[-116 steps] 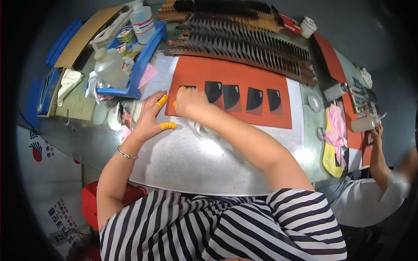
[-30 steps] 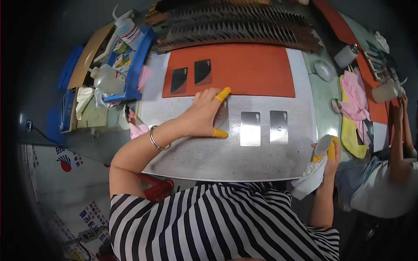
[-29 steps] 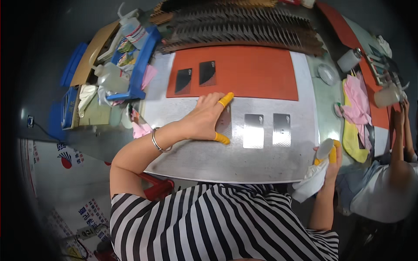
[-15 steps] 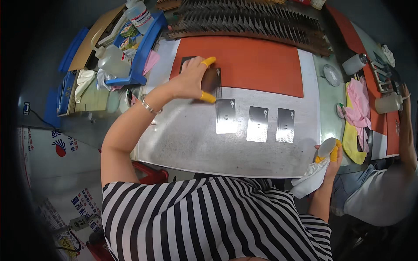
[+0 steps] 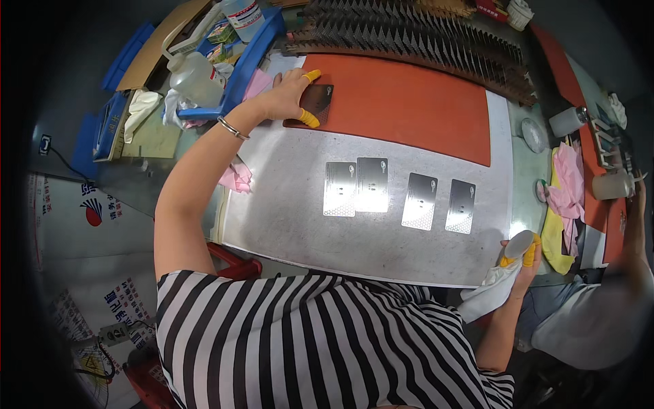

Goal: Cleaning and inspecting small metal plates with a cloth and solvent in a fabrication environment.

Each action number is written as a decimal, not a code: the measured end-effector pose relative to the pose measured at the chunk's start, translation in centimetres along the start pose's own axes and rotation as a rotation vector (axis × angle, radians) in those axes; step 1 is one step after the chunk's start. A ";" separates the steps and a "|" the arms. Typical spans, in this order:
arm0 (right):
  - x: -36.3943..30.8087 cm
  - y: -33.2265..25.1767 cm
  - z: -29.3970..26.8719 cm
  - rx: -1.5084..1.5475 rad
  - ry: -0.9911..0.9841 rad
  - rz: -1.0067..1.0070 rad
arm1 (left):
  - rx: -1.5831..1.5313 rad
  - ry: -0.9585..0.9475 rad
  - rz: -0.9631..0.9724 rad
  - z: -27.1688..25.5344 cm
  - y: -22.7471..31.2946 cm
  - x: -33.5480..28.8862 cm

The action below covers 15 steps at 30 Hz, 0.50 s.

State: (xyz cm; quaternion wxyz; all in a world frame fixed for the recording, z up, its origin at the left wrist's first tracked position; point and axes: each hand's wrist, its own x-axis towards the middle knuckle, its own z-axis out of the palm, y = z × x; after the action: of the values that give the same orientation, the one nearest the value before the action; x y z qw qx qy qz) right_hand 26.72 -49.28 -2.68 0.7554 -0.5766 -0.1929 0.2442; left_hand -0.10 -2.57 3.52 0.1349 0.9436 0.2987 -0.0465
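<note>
My left hand [image 5: 286, 95], with yellow finger cots on thumb and forefinger, spans a dark metal card [image 5: 319, 101] on the left end of the orange mat [image 5: 409, 102]. Its thumb and forefinger are at the card's edges. Nearer to me, four similar cards lie in a row on the grey sheet [image 5: 286, 225]: the leftmost card [image 5: 339, 191] touches or slightly overlaps its neighbour [image 5: 372, 185], and two more cards [image 5: 419, 202] lie apart to the right. At the front right, my right hand [image 5: 526, 269], also in yellow cots, holds a white cloth [image 5: 490, 292] with a rounded grey end [image 5: 520, 244].
Behind the mat stand long racks of upright dark plates [image 5: 415, 48]. At left are a blue tray [image 5: 255, 58] and a squeeze bottle [image 5: 194, 78]. At right lie a clear dish [image 5: 535, 135], pink cloth [image 5: 567, 177] and yellow cloth [image 5: 555, 245]; another person [image 5: 593, 307] sits beyond.
My left hand has moved away from the grey sheet to the card on the mat. One more card lies at the left of the row. My right hand still holds the cloth; the view has shifted slightly.
</note>
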 end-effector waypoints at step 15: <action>3.2 -3.3 2.5 0.078 -0.046 0.220 | -0.253 0.090 0.092 1.9 0.7 -11.5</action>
State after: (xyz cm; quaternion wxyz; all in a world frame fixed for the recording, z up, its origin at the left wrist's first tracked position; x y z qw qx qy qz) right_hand 28.34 -46.16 1.16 0.7413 -0.5586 -0.1362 0.3462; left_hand -9.07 -9.99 3.79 0.2413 0.9329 0.2642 0.0401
